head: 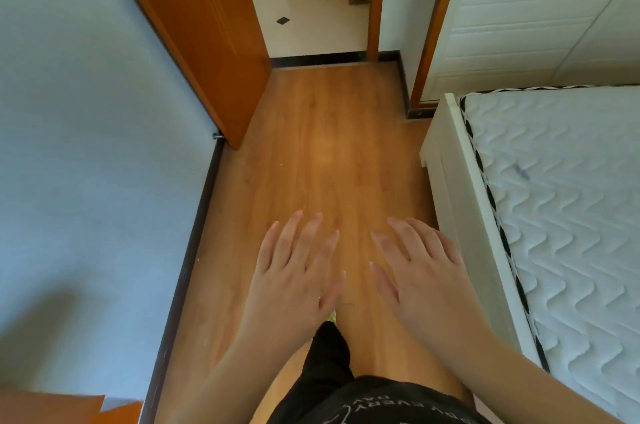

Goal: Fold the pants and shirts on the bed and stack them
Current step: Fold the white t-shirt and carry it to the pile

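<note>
Bed cut off at the right edge, shirt lettering too blurred to read.

Open wood floor ahead, bed right, wall left

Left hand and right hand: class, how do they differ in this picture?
The left hand hovers over the wooden floor with fingers spread; the right hand has fingers closer together. The right hand is nearer the bed; the left is nearer the blue wall. Both are open, palm down, holding nothing.
</note>
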Motion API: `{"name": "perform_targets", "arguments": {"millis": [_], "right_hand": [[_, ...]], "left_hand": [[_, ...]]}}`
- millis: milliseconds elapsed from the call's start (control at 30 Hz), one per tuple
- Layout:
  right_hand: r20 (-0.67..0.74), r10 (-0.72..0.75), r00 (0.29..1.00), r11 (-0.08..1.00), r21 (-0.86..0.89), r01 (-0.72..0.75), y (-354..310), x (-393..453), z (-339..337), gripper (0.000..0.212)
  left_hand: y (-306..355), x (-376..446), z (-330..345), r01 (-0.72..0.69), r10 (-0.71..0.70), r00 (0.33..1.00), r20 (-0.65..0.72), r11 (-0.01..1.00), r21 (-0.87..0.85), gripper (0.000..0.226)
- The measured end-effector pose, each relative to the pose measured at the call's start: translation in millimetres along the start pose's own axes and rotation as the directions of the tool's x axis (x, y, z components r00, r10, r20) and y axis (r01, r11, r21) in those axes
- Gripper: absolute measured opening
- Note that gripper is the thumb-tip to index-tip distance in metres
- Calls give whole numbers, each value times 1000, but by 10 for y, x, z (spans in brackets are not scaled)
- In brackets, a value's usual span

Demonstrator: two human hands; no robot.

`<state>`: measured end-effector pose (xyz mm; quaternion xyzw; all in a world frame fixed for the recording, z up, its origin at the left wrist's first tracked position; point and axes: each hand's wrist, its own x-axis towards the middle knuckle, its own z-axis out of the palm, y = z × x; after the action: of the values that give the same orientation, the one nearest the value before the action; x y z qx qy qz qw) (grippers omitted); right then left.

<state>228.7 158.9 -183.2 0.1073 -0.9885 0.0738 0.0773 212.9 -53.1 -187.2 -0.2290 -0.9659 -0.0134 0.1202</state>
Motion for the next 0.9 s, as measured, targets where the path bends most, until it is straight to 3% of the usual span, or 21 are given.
{"name": "perform_targets", "arguments": {"millis": [133, 400, 733, 900], "right_hand": [[14, -14, 1000, 999, -39, 15, 18, 771, 143, 42], [-109, 70, 992, 997, -13, -71, 134, 1949, 221, 39], [-125, 235, 964, 962, -115, -250, 1164, 3220, 511, 40], [-94, 270, 958, 957, -84, -278, 1751, 3834, 580, 40]], "left_hand": [[-523, 592, 195, 5, -4, 999, 50, 1000, -3, 52], [-1336, 1905, 282, -76, 81, 991, 106, 996, -50, 55], [-1375, 3910, 720, -255, 260, 954, 149, 966, -48, 56], [-1277, 4767, 868, -212, 233, 954, 189, 969, -123, 57]]}}
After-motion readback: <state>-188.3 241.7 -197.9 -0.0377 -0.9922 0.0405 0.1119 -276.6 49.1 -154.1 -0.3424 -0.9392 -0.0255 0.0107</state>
